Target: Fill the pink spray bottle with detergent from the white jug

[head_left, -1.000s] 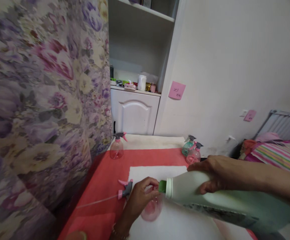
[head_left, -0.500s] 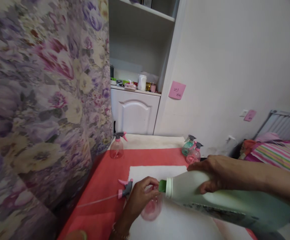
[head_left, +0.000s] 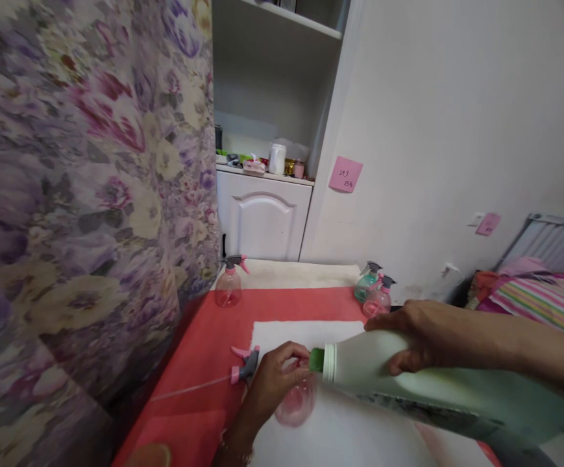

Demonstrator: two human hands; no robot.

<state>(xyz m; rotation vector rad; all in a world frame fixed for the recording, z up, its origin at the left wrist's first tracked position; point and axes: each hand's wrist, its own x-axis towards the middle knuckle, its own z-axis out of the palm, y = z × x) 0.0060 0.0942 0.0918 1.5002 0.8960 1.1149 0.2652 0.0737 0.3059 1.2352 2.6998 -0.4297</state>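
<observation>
My left hand (head_left: 282,373) grips the neck of a clear pink bottle (head_left: 295,405) that stands upright on a white cloth (head_left: 344,431). A large pale green jug (head_left: 374,363) lies tilted almost level, my right hand (head_left: 408,337) closed round its upper part. The jug's green spout (head_left: 317,360) is at the pink bottle's mouth, which my fingers partly hide. Whether liquid flows cannot be made out. Left of my left hand, a loose grey and pink spray head (head_left: 246,365) with a long tube lies on the red cloth (head_left: 191,363).
A pink spray bottle (head_left: 228,288) stands at the table's back left. A green spray bottle (head_left: 365,285) and another pink one (head_left: 378,301) stand at the back right. A floral curtain (head_left: 91,194) hangs at the left; a white cabinet (head_left: 265,217) is behind.
</observation>
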